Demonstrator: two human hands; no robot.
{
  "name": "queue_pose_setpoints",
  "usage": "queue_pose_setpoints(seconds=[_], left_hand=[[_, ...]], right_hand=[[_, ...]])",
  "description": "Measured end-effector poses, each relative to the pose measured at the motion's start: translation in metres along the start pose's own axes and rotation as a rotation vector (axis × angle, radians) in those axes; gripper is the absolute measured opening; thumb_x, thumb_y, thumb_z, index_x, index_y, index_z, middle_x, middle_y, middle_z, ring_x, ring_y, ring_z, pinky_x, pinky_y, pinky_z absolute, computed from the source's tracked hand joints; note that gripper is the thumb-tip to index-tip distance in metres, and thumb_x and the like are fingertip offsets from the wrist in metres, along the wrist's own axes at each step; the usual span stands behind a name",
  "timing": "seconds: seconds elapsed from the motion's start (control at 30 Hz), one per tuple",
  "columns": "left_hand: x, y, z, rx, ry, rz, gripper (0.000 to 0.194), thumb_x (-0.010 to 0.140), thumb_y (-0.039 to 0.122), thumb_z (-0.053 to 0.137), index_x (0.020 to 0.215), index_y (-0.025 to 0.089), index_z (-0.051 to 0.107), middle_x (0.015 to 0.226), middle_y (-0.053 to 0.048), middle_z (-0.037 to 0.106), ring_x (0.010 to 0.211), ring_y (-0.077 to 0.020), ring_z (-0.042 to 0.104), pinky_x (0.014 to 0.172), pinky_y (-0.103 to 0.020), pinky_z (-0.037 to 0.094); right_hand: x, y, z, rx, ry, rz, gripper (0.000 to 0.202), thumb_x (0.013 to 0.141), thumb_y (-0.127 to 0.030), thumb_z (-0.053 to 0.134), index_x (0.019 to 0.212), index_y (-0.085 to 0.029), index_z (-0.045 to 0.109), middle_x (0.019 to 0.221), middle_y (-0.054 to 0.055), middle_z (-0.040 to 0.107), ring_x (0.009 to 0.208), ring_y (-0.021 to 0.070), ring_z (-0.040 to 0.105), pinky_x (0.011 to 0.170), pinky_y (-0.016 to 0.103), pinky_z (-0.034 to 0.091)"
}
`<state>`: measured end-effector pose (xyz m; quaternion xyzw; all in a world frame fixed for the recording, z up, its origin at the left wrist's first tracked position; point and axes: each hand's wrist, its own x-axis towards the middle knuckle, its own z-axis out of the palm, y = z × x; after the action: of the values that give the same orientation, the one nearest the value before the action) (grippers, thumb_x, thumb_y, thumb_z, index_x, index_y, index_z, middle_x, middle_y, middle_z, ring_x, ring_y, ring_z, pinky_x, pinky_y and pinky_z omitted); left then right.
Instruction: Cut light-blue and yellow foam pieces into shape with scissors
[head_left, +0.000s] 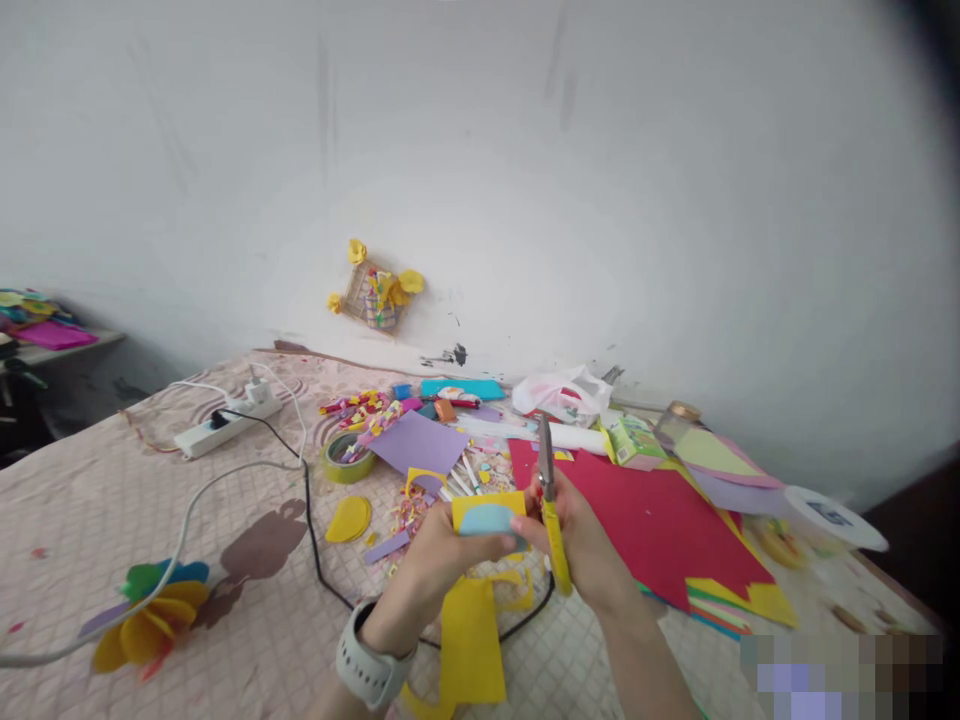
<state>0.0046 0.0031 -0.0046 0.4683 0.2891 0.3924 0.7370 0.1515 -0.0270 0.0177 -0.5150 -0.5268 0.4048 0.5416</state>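
Observation:
My left hand (433,560), with a white watch (371,655) at its wrist, pinches a small piece of yellow paper (487,500). A light blue half-round piece (486,520) lies against its face under my thumb. In my right hand (581,545) are scissors (553,520) with yellow handles, blades pointing up and away from the paper. The right fingertips also touch the paper's right edge. Below my hands lie a yellow paper strip (472,645) and curved yellow offcuts (514,590). Left of them rests a stack of round yellow cutouts (349,519).
A paper flower (150,620) lies front left beside cables and a power strip (229,428). Tape (346,458), purple paper (420,440) and white-barrelled pens (471,472) lie beyond my hands. Red sheets (652,515), a small box (636,440) and a jar (675,425) are at right.

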Motion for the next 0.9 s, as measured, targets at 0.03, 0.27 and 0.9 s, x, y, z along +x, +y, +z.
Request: queue_pose_setpoints(seconds=[0.03, 0.27, 0.9], left_hand=[[0.0, 0.001, -0.001, 0.011, 0.0, -0.008, 0.02, 0.058, 0.015, 0.077, 0.078, 0.013, 0.074, 0.067, -0.002, 0.07, 0.057, -0.0118, 0.056, 0.058, -0.021, 0.042], [-0.002, 0.006, -0.005, 0.054, -0.088, -0.024, 0.018, 0.061, 0.018, 0.075, 0.08, 0.015, 0.073, 0.075, -0.004, 0.071, 0.066, -0.0152, 0.058, 0.063, -0.023, 0.042], [0.002, 0.003, -0.011, 0.025, 0.242, 0.115, 0.009, 0.064, 0.02, 0.074, 0.067, 0.015, 0.068, 0.063, 0.001, 0.064, 0.06, -0.0131, 0.055, 0.061, -0.024, 0.042]], right_hand=[[0.001, 0.002, -0.001, -0.005, -0.013, 0.005, 0.033, 0.06, -0.029, 0.075, 0.074, -0.022, 0.046, 0.063, -0.008, 0.047, 0.053, 0.0118, 0.048, 0.05, 0.024, 0.042], [0.006, 0.016, -0.008, 0.022, -0.12, 0.003, 0.032, 0.063, -0.021, 0.075, 0.079, -0.023, 0.047, 0.075, -0.005, 0.051, 0.066, 0.0136, 0.053, 0.058, 0.023, 0.046], [-0.001, 0.03, 0.009, 0.11, -0.008, -0.015, 0.027, 0.072, -0.038, 0.07, 0.077, -0.022, 0.049, 0.067, -0.006, 0.048, 0.054, 0.0117, 0.047, 0.052, 0.023, 0.041]])
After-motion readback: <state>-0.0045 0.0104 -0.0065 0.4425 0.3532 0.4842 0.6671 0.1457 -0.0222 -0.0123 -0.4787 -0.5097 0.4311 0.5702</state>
